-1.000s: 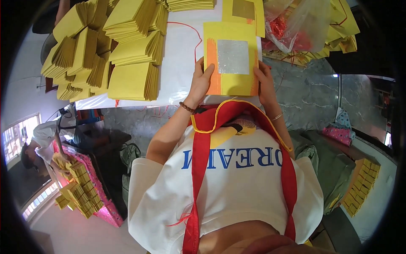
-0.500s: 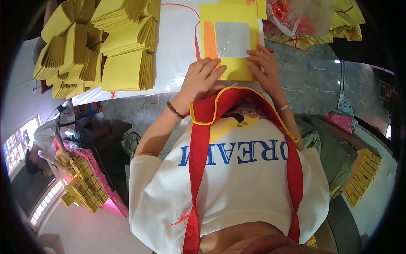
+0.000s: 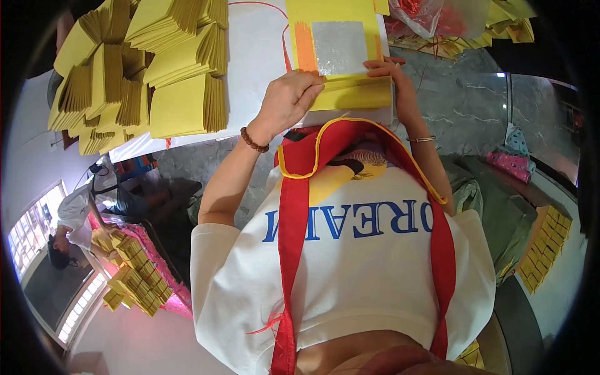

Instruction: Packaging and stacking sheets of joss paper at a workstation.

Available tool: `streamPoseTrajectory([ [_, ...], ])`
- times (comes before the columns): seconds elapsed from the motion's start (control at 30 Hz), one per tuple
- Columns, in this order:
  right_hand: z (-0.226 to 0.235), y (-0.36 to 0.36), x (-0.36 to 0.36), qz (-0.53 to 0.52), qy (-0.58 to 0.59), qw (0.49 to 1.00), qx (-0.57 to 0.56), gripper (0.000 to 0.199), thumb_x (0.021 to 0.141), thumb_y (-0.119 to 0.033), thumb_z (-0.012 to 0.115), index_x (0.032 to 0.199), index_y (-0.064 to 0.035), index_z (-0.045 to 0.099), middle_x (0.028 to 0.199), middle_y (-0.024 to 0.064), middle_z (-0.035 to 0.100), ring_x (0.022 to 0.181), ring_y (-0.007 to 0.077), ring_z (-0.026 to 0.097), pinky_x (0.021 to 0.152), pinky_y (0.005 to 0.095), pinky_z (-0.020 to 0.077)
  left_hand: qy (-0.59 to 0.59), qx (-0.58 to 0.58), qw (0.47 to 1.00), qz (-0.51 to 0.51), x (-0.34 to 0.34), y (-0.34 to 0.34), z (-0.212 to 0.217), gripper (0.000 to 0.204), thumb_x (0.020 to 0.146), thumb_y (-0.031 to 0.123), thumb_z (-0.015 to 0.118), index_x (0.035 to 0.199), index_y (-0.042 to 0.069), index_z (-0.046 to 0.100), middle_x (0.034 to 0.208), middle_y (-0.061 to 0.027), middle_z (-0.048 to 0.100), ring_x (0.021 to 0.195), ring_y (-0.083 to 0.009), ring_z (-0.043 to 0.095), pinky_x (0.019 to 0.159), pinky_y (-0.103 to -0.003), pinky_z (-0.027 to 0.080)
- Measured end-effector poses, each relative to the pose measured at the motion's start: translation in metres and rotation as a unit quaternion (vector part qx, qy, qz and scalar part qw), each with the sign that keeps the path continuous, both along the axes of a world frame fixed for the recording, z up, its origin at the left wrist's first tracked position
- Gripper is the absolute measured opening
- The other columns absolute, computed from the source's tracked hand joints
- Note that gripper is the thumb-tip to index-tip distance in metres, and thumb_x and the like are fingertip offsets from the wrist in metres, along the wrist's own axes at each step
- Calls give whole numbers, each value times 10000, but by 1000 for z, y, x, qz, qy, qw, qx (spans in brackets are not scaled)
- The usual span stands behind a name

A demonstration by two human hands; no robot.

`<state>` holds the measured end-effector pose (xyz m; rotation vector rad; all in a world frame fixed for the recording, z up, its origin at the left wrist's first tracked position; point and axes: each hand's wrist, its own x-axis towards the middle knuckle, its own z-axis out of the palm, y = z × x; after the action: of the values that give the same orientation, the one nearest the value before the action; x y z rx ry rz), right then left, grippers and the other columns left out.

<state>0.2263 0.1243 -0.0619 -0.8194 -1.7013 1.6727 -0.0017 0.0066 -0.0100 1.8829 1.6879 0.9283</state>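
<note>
A yellow paper sheet point(image 3: 304, 14) lies in front of me on the white tabletop, with a silver square point(image 3: 340, 47) and orange bands beside it. The sheet's near part is bent up into a fold point(image 3: 356, 94) just below the silver square. My left hand point(image 3: 290, 100) is closed at the fold's left end, its fingers curled against the paper. At the right end, my right hand point(image 3: 395, 78) grips the fold, fingertips reaching over near the silver square's lower corner; its thumb is mostly hidden.
Stacks of folded yellow paper point(image 3: 187, 106) fill the table's left side. A clear plastic bag with red string point(image 3: 420, 15) lies at the far right. A red string point(image 3: 284, 44) runs along the tabletop point(image 3: 256, 62). On the left, another person point(image 3: 78, 215) handles yellow bundles point(image 3: 134, 269).
The sheet's near part, flat before, is now bent up and away from me. My left hand's fingers have curled in, and my right hand has shifted onto the fold's end.
</note>
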Motion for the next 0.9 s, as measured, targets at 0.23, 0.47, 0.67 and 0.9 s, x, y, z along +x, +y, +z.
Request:
streamPoseTrajectory([
  [0.23, 1, -3, -4, -15, 20, 998, -64, 549, 973, -396, 263, 993, 30, 608, 1124, 117, 583, 1080, 196, 491, 980, 314, 324, -61, -96, 993, 27, -6, 7, -1, 207, 865, 166, 574, 938, -25, 610, 811, -134, 644, 694, -184, 593, 636, -281, 465],
  [0.47, -3, -3, -5, -34, 13, 999, -41, 532, 958, -419, 308, 1067, 19, 589, 1086, 86, 569, 1022, 165, 514, 909, 293, 387, -122, -155, 980, 39, -9, 12, -2, 237, 884, 193, 561, 948, -30, 610, 764, -97, 626, 670, -99, 527, 641, -254, 451],
  [0.67, -11, -4, -4, -44, 20, 996, -79, 519, 951, -422, 334, 1094, 16, 572, 1123, 78, 550, 1023, 152, 516, 894, 287, 405, -135, -144, 980, 37, -9, 12, -8, 198, 865, 172, 550, 898, -15, 604, 704, -89, 602, 606, -150, 534, 591, -281, 439],
  [0.9, -32, -1, 0, -52, 31, 997, -46, 487, 952, -380, 358, 1141, 32, 538, 1160, 72, 534, 1073, 160, 492, 940, 299, 378, -172, -194, 965, 31, -10, 12, -8, 186, 890, 137, 535, 855, -40, 585, 660, 18, 495, 584, -37, 435, 528, -203, 381],
])
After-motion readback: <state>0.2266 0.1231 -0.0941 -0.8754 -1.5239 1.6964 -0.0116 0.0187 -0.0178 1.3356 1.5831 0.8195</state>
